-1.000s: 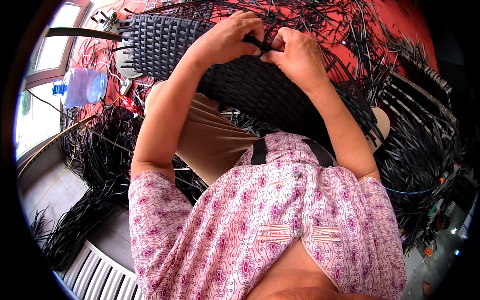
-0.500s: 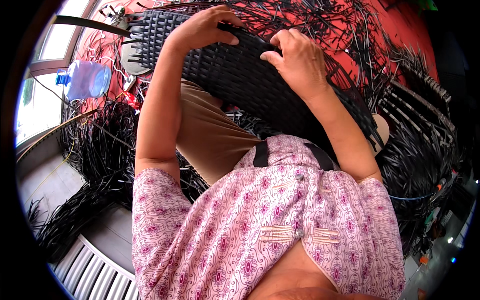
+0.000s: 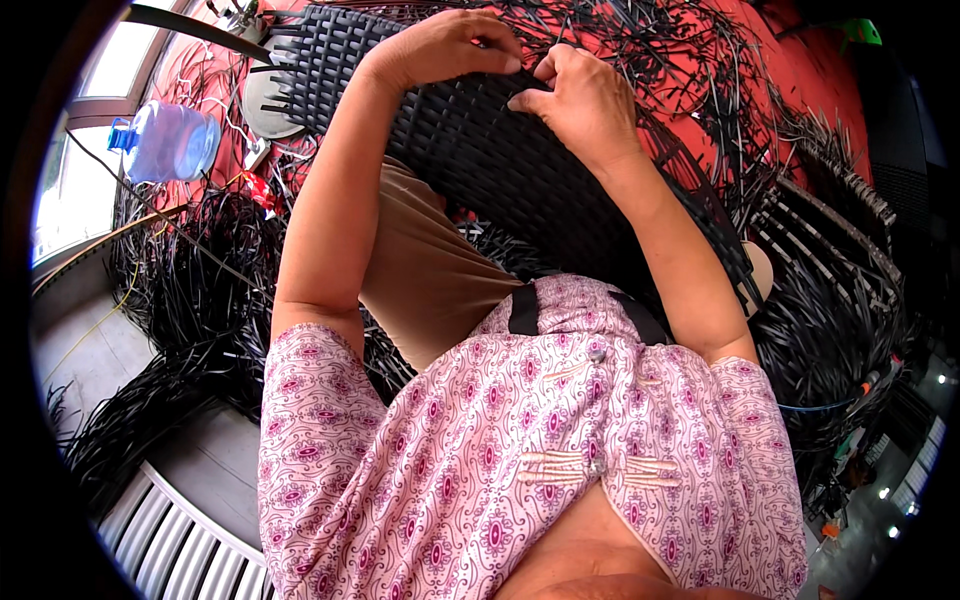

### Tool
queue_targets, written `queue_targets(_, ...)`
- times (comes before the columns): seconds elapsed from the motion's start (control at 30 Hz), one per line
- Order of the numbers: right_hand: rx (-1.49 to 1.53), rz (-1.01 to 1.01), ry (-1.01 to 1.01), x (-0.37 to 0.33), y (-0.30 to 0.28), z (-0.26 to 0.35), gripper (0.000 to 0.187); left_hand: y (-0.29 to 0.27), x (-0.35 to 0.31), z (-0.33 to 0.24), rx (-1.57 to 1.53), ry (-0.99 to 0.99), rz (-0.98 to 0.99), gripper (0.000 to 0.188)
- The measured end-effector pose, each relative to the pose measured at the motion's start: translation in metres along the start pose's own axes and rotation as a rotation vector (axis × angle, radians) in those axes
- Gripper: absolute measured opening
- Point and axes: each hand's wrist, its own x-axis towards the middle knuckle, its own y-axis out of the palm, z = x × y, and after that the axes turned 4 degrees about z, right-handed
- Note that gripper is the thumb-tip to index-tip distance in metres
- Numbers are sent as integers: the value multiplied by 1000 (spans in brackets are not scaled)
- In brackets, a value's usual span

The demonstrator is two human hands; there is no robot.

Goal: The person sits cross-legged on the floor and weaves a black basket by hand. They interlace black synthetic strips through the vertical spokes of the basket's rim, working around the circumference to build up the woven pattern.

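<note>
A black woven wicker panel (image 3: pixel 500 170) lies across my lap, tilted away from me. My left hand (image 3: pixel 445 48) rests on its far part with the fingers curled over a black strip. My right hand (image 3: pixel 580 95) sits close beside it, fingertips pinching a strip of the weave. The two hands nearly touch. Loose black strips (image 3: pixel 690 50) stick out of the panel's far edge.
Piles of black plastic strips (image 3: pixel 190 270) lie on the floor at left and on the right (image 3: pixel 830 330). A clear water bottle with a blue cap (image 3: pixel 165 140) lies at far left by a window. A red floor covering (image 3: pixel 800 110) lies beyond.
Both hands have shifted toward the panel's far edge. The left hand lifted and came back down on the weave, and the right hand moved up beside it.
</note>
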Motion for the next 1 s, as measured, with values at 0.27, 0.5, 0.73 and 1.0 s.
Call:
queue_targets(0.27,-59,-29,-51,-1,8,5,34,-1,-1,0,-53,9,-21,12)
queue_targets(0.5,-246,-215,-255,-17,23,4,28,-15,-8,2,-89,-30,-76,17)
queue_targets(0.73,4,-140,-172,13,25,10,31,-17,-22,52,177,-81,-156,25)
queue_targets(1.0,26,-113,-148,29,34,18,39,0,-6,61,298,23,-172,27)
